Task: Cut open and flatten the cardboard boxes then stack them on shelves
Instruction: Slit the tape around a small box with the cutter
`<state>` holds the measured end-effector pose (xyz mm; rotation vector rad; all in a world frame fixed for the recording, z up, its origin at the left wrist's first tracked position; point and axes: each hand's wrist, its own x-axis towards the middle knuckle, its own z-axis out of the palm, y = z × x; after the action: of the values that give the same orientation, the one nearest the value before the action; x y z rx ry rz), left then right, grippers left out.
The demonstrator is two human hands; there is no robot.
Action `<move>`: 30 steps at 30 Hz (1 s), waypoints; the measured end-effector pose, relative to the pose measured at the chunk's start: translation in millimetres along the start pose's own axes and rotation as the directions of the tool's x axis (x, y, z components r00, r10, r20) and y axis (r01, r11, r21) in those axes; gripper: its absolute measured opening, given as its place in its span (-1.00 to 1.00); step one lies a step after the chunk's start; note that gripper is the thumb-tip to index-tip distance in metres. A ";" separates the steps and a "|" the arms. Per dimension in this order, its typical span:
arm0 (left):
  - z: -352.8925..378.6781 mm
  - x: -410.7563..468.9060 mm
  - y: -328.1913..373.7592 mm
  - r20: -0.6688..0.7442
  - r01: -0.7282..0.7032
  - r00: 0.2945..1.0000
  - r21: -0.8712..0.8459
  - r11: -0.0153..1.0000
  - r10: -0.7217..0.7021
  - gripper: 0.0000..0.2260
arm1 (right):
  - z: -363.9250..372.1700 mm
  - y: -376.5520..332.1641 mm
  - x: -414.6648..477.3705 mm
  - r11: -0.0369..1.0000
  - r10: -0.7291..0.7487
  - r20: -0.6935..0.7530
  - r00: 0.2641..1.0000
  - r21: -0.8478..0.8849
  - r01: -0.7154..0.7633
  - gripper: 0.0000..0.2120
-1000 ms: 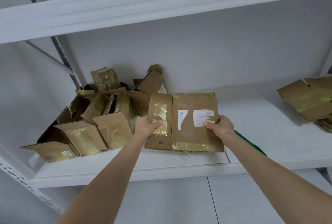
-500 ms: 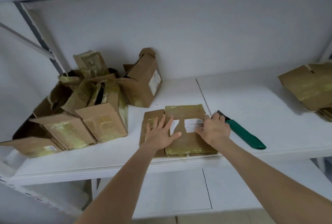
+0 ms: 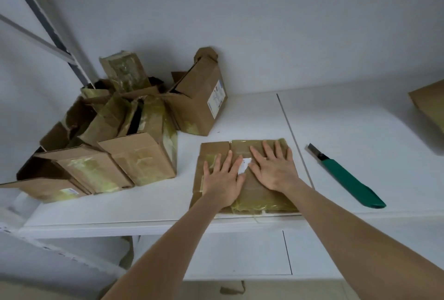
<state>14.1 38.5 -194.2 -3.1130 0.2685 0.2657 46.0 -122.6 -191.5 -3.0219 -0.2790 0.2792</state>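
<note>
Flattened cardboard box (image 3: 214, 151) lies directly beneath both sets of fingers, pinned flat on the white shelf (image 3: 355, 121) close to its front edge. The left hand (image 3: 222, 179) rests palm-down on the left half of the board, its fingers (image 3: 229, 160) straight and slightly spread, gripping nothing. The right hand (image 3: 274, 171) presses the right half in the same way, its fingers (image 3: 267, 151) straight and fanned apart, the tips reaching nearly to the far edge of the board. Between the two hands a scrap of white label (image 3: 245, 167) shows on the cardboard, and glossy yellowish tape (image 3: 254, 206) covers the near edge just below the wrists. To the right of the board, past a thin seam (image 3: 289, 131) in the shelf surface, a green-handled knife (image 3: 349, 180) lies apart from the right hand, its short blade pointing toward the back wall. To the left of the board stands a pile of taped boxes (image 3: 134, 155), some upright and some tipped, with open flaps. Behind that pile a taller box (image 3: 192, 107) with a printed label on its side leans near the wall. At the far right edge of the view, a corner of more cardboard (image 3: 431, 102) rests on the same shelf, well apart from the hands. A lower shelf (image 3: 240, 254) shows beneath the forearms
</note>
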 end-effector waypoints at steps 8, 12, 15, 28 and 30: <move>-3.5 34.5 -9.8 -0.012 0.030 0.999 -0.058 0.998 -0.031 -0.46 | 3.3 0.2 2.3 1.000 0.010 0.003 1.000 -0.004 -0.010 -0.44; -2.1 38.0 -10.6 0.007 0.033 0.999 -0.053 0.998 -0.032 -0.45 | 2.3 0.6 4.7 1.000 0.013 0.021 1.000 -0.004 -0.013 -0.43; -3.9 35.6 -10.6 0.000 0.025 1.000 -0.054 0.998 -0.025 -0.44 | 0.1 -0.6 1.9 1.000 0.020 0.019 1.000 0.001 -0.020 -0.43; -4.2 -2.2 -5.2 -0.004 0.026 1.000 -0.136 0.990 -0.026 -0.44 | 2.5 -1.3 1.0 0.999 0.044 -0.014 0.999 -0.007 -0.044 -0.44; 2.3 -15.4 -1.7 -0.016 0.048 0.999 -0.082 0.995 -0.049 -0.42 | 2.3 -4.0 -2.1 0.999 0.053 -0.037 0.998 0.002 -0.053 -0.45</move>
<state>-1.0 42.8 -193.9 -3.1992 0.1863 0.2548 42.9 -118.9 -192.9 -3.0338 -0.1962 0.2273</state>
